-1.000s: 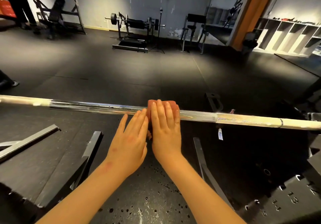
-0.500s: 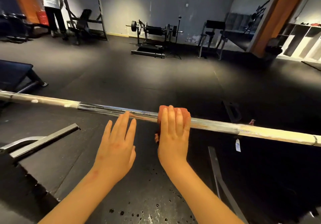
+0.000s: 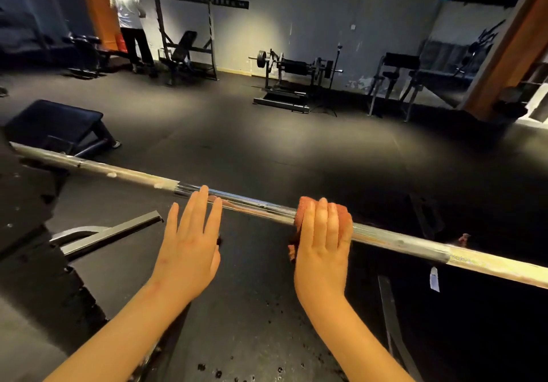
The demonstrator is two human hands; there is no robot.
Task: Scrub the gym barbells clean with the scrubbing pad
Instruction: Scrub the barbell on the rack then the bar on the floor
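A long steel barbell [image 3: 258,205] is seen crossing the whole view, its left end higher and farther off, its right end lower and nearer. Beyond its left end a dark padded bench [image 3: 56,120] is set on the black floor [image 3: 252,337]. Far behind the barbell, a person in a pale shirt [image 3: 129,11] is seen from the back beside a weight rack [image 3: 189,40]. On the near side of the barbell, below its left half, a flat grey metal strut [image 3: 112,229] is laid on the floor. Whitish smears [image 3: 161,184] are seen on the barbell's left part.

The left hand [image 3: 189,242] is held flat, with fingers straight and slightly spread; only the fingertips [image 3: 204,193] are laid on the polished middle of the barbell, and nothing is gripped.

Further right along the barbell, a red-brown scrubbing pad [image 3: 300,209] is wrapped over the shaft. It is clasped by the right hand [image 3: 321,239], whose fingers are curled over the top of pad and barbell together; the thumb is hidden.

Under the barbell's right part a small white tag [image 3: 433,278] is hung. Well behind that end an orange pillar [image 3: 504,40] is seen.
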